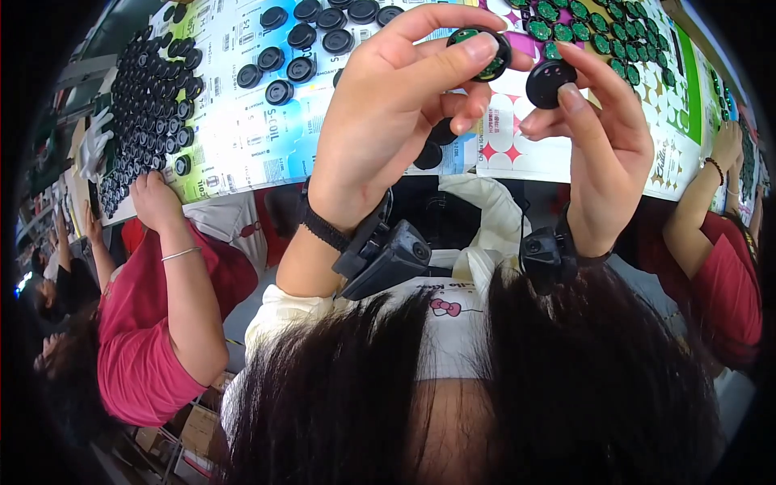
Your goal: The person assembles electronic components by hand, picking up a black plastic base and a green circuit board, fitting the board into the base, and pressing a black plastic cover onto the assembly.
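Observation:
Above the table, my left hand [388,109] pinches a round black housing [495,66] between thumb and fingers. A green circuit board shows inside that housing. My right hand [610,149] grips a round black cap [550,84] by its edge, thumb on the near side; small pinkish dots mark its face. The two parts are held close to each other but apart. Below my left hand, dark round pieces [428,154] lie on the table's near edge, partly covered by my fingers.
Many black round caps [153,105] crowd the table's left side, with several larger ones [301,69] nearer the middle. Round green boards [618,32] spread across the upper right. Printed sheets [234,121] cover the tabletop. People in red sleeves [153,356] sit at both sides.

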A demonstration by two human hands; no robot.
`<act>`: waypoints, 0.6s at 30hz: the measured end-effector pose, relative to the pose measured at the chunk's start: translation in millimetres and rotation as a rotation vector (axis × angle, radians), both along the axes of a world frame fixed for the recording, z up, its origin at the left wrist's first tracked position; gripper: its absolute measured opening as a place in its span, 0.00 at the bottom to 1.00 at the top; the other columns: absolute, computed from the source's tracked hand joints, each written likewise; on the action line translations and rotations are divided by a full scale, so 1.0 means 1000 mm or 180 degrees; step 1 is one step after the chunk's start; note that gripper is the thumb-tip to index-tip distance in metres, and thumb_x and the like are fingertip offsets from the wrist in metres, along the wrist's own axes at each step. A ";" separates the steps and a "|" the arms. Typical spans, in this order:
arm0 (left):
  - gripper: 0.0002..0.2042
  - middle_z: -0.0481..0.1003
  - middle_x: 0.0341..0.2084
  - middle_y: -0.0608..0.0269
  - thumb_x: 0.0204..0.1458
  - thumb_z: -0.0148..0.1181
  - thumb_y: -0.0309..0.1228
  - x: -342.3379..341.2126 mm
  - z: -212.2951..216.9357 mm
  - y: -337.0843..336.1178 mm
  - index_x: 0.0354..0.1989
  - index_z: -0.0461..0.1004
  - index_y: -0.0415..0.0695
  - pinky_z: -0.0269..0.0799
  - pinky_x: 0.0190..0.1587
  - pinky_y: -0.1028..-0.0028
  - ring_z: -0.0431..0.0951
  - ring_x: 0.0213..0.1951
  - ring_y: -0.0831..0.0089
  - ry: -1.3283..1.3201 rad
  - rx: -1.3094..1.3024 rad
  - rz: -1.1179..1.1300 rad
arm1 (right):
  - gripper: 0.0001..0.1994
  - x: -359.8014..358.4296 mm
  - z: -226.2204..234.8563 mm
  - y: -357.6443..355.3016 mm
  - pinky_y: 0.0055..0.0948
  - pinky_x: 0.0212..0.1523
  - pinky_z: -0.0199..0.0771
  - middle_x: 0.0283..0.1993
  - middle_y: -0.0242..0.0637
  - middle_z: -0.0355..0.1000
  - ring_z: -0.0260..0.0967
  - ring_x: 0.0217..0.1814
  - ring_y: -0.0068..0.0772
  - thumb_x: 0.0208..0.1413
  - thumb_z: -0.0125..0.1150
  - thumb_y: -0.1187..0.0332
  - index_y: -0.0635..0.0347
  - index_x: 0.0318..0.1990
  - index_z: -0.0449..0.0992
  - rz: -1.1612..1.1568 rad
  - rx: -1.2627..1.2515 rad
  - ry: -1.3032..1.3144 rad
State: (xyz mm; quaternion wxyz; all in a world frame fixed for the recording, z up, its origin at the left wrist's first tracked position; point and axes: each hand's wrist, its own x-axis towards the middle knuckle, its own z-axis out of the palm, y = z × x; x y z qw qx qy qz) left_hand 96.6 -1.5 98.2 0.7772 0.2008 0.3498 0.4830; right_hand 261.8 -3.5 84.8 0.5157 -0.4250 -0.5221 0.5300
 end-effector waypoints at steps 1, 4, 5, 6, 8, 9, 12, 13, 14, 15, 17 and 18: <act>0.20 0.70 0.33 0.57 0.50 0.49 0.29 0.000 0.000 0.000 0.52 0.56 0.39 0.64 0.22 0.84 0.68 0.22 0.76 0.0045 0.0054 -0.0041 | 0.14 0.000 0.000 0.000 0.19 0.26 0.65 0.38 0.40 0.65 0.64 0.23 0.25 0.50 0.46 0.79 0.71 0.45 0.65 0.0000 -0.0005 -0.0004; 0.20 0.70 0.33 0.57 0.50 0.50 0.29 0.001 -0.002 -0.004 0.51 0.57 0.39 0.64 0.22 0.84 0.68 0.23 0.76 0.0059 0.0064 0.0019 | 0.13 -0.001 0.003 0.003 0.16 0.26 0.63 0.37 0.40 0.65 0.63 0.26 0.23 0.49 0.43 0.80 0.71 0.44 0.66 0.0212 0.1009 -0.0718; 0.20 0.70 0.33 0.57 0.50 0.50 0.29 0.002 -0.002 -0.005 0.51 0.57 0.39 0.64 0.22 0.84 0.68 0.23 0.77 0.0059 0.0075 0.0026 | 0.13 -0.003 0.008 0.002 0.16 0.26 0.63 0.37 0.40 0.65 0.63 0.26 0.23 0.49 0.43 0.80 0.71 0.44 0.66 0.0208 0.1004 -0.0727; 0.19 0.70 0.33 0.57 0.50 0.50 0.29 0.003 -0.003 -0.006 0.51 0.57 0.39 0.64 0.23 0.84 0.68 0.23 0.77 0.0060 0.0086 0.0035 | 0.13 -0.007 0.016 -0.001 0.16 0.26 0.62 0.37 0.40 0.65 0.62 0.27 0.22 0.49 0.42 0.81 0.71 0.44 0.66 0.0231 0.1090 -0.0975; 0.19 0.70 0.32 0.58 0.50 0.50 0.29 0.005 -0.003 -0.008 0.50 0.58 0.38 0.64 0.23 0.84 0.68 0.23 0.77 0.0069 0.0111 0.0054 | 0.14 -0.012 0.028 -0.006 0.14 0.26 0.61 0.36 0.40 0.65 0.60 0.28 0.21 0.48 0.40 0.82 0.71 0.43 0.67 0.0277 0.1264 -0.1465; 0.19 0.70 0.32 0.58 0.50 0.50 0.29 0.006 -0.002 -0.010 0.50 0.58 0.38 0.64 0.23 0.84 0.68 0.23 0.77 0.0078 0.0125 0.0062 | 0.14 -0.011 0.027 -0.005 0.14 0.26 0.61 0.36 0.40 0.65 0.60 0.28 0.21 0.48 0.40 0.82 0.71 0.43 0.67 0.0273 0.1261 -0.1465; 0.18 0.70 0.32 0.58 0.50 0.50 0.29 0.008 -0.001 -0.012 0.49 0.59 0.38 0.64 0.24 0.84 0.69 0.23 0.77 0.0106 0.0165 0.0088 | 0.14 -0.007 0.019 0.000 0.13 0.25 0.59 0.36 0.40 0.64 0.58 0.28 0.20 0.47 0.39 0.82 0.70 0.42 0.69 0.0347 0.1649 -0.1553; 0.18 0.70 0.32 0.58 0.50 0.50 0.29 0.009 -0.002 -0.012 0.49 0.59 0.38 0.64 0.24 0.84 0.69 0.23 0.77 0.0109 0.0179 0.0103 | 0.14 -0.008 0.022 -0.001 0.13 0.25 0.59 0.36 0.40 0.64 0.58 0.28 0.20 0.47 0.39 0.82 0.70 0.42 0.69 0.0350 0.1648 -0.1557; 0.18 0.70 0.32 0.58 0.49 0.50 0.29 0.008 -0.002 -0.014 0.49 0.59 0.38 0.65 0.24 0.84 0.69 0.23 0.77 0.0114 0.0193 0.0116 | 0.14 -0.011 0.029 -0.004 0.13 0.24 0.59 0.35 0.40 0.64 0.58 0.28 0.20 0.47 0.40 0.82 0.70 0.41 0.69 0.0334 0.1582 -0.1723; 0.18 0.70 0.32 0.58 0.49 0.50 0.29 0.008 -0.002 -0.015 0.49 0.59 0.38 0.65 0.24 0.84 0.69 0.24 0.77 0.0119 0.0207 0.0129 | 0.14 -0.013 0.036 -0.007 0.13 0.24 0.59 0.35 0.40 0.64 0.58 0.28 0.20 0.47 0.40 0.82 0.69 0.41 0.69 0.0317 0.1514 -0.1888; 0.18 0.71 0.31 0.58 0.49 0.51 0.29 0.008 -0.004 -0.014 0.48 0.60 0.38 0.65 0.24 0.84 0.69 0.24 0.77 0.0130 0.0232 0.0151 | 0.14 -0.014 0.039 -0.008 0.13 0.24 0.59 0.35 0.41 0.65 0.58 0.28 0.20 0.47 0.40 0.82 0.69 0.41 0.69 0.0299 0.1441 -0.2056; 0.17 0.71 0.31 0.58 0.49 0.51 0.29 0.008 -0.005 -0.014 0.48 0.60 0.38 0.65 0.25 0.84 0.69 0.24 0.77 0.0141 0.0246 0.0168 | 0.14 -0.014 0.039 -0.008 0.13 0.24 0.58 0.35 0.40 0.64 0.58 0.27 0.19 0.47 0.40 0.82 0.69 0.41 0.69 0.0336 0.1505 -0.2013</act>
